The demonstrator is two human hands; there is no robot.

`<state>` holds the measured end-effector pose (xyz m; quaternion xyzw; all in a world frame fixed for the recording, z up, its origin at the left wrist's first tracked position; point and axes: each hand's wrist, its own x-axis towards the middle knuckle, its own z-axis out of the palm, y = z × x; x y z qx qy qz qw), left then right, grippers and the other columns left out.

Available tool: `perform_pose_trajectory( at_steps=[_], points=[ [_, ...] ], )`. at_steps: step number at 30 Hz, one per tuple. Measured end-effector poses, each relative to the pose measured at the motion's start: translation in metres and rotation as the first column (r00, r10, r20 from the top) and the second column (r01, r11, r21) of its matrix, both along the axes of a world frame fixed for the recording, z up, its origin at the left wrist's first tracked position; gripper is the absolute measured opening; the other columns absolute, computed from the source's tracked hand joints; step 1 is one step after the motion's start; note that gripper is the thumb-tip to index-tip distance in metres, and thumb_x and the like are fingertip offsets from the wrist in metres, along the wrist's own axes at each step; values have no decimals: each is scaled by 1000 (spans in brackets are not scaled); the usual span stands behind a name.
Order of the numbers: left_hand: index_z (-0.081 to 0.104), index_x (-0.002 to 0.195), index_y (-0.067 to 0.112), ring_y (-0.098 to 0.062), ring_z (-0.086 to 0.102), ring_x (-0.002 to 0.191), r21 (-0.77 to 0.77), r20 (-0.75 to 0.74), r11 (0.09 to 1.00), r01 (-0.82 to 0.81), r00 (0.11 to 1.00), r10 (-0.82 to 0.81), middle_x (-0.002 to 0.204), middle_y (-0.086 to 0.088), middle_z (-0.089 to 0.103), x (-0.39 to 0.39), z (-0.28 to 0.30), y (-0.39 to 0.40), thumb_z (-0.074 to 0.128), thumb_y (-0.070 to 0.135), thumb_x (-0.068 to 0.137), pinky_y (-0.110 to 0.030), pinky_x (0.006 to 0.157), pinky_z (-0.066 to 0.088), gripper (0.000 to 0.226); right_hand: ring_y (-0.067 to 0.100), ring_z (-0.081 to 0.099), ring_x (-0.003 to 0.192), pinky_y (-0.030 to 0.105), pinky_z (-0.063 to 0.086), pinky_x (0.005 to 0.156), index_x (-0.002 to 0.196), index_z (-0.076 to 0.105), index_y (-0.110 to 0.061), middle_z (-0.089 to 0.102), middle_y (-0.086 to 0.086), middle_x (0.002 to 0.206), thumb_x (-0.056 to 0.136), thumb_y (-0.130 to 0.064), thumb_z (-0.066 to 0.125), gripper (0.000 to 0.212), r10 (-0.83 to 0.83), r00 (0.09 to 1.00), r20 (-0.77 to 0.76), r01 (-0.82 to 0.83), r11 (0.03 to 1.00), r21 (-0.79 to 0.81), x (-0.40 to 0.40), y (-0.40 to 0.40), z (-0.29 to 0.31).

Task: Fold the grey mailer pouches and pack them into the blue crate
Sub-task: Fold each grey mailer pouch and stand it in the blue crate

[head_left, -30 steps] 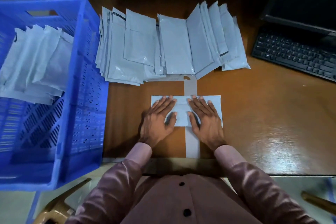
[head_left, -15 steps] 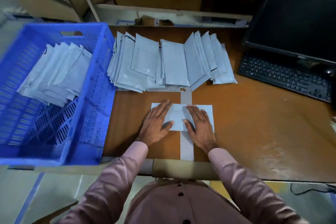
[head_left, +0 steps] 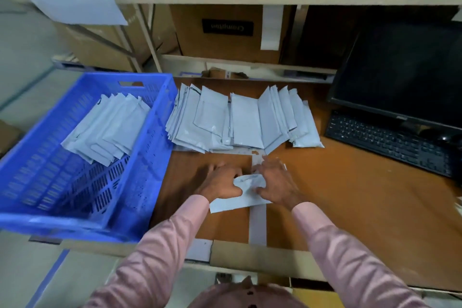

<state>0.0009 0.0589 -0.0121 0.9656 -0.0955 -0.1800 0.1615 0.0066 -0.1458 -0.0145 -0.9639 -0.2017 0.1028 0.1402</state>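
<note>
A folded grey mailer pouch (head_left: 240,201) lies on the brown table in front of me. My left hand (head_left: 221,184) and my right hand (head_left: 275,182) both grip it, fingers curled over its far edge and thumbs under the raised part, which is lifted and crumpled between them. Behind it, a fanned row of unfolded grey pouches (head_left: 240,120) covers the back of the table. The blue crate (head_left: 155,157) stands at the left, holding a stack of folded pouches (head_left: 107,127) at its far side.
A black keyboard (head_left: 390,142) and a dark monitor (head_left: 405,75) stand at the right. Shelving with cardboard boxes (head_left: 225,32) rises behind the table. A strip of grey tape (head_left: 257,225) runs across the table toward its front edge.
Both hands were pressing flat on the pouch; now their fingers curl around it and lift its far part. The camera has tilted up, showing the shelves.
</note>
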Motion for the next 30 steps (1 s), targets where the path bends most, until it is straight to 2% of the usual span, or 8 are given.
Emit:
perform_pose_trajectory(
  at_steps=[2, 5, 8, 11, 16, 19, 24, 30],
  points=[
    [58, 85, 35, -19, 61, 94, -96, -39, 994, -42, 999, 38, 86, 13, 62, 5, 10, 11, 74, 33, 70, -36, 82, 48, 22, 29, 57, 119, 32, 45, 83, 122, 68, -28, 66, -2, 119, 79, -31, 75, 44, 30, 999, 20, -29, 1000, -12, 10, 1, 18],
    [67, 98, 32, -17, 66, 92, -179, -18, 983, -52, 999, 49, 98, 8, 70, 10, 36, 27, 80, 37, 71, -40, 77, 58, 31, 23, 66, 99, 29, 46, 71, 113, 71, -27, 68, -3, 109, 78, -26, 76, 36, 94, 995, 34, -95, 995, 15, 27, 10, 49],
    [69, 115, 24, -20, 64, 105, -212, 87, 975, -71, 992, 91, 113, 3, 71, 14, 74, 45, 83, 39, 76, -37, 85, 55, 44, 21, 63, 98, 37, 57, 78, 114, 66, -28, 62, -3, 111, 85, -31, 78, 31, 149, 985, 90, -152, 988, 18, 45, 29, 88],
    [67, 115, 28, -19, 61, 108, -201, 191, 976, -78, 975, 118, 114, 6, 70, 19, 116, 73, 81, 38, 81, -36, 87, 52, 39, 16, 60, 94, 28, 52, 75, 112, 65, -27, 61, -6, 111, 88, -31, 80, 29, 203, 966, 158, -216, 974, 69, 66, 52, 130],
    [69, 100, 22, -6, 58, 78, -222, 364, 973, -56, 921, 136, 87, 11, 65, 25, 191, 131, 85, 28, 79, -15, 66, 36, 28, 15, 61, 99, 37, 50, 83, 104, 63, -30, 67, -8, 107, 87, -37, 79, 24, 284, 899, 334, -340, 933, 122, 97, 104, 195],
    [72, 100, 23, -1, 63, 76, -287, 401, 955, -78, 895, 194, 86, 8, 72, 27, 221, 167, 85, 36, 74, -11, 67, 42, 32, 14, 61, 99, 38, 51, 82, 102, 63, -32, 65, -12, 104, 84, -31, 80, 24, 317, 875, 366, -394, 905, 160, 112, 141, 222],
    [73, 93, 21, -5, 68, 73, -393, 437, 913, -111, 851, 292, 82, 1, 76, 42, 231, 236, 84, 20, 85, -18, 70, 49, 13, 15, 62, 99, 31, 43, 76, 102, 69, -28, 68, -8, 103, 85, -27, 79, 20, 390, 821, 416, -484, 863, 145, 142, 214, 242],
    [76, 96, 21, -5, 65, 75, -354, 409, 927, -125, 871, 274, 83, 7, 74, 60, 202, 321, 76, 29, 88, -22, 72, 49, 12, 19, 62, 103, 36, 47, 85, 104, 69, -26, 69, -7, 107, 86, -22, 77, 20, 421, 828, 371, -496, 859, 130, 171, 311, 228]
  ],
)
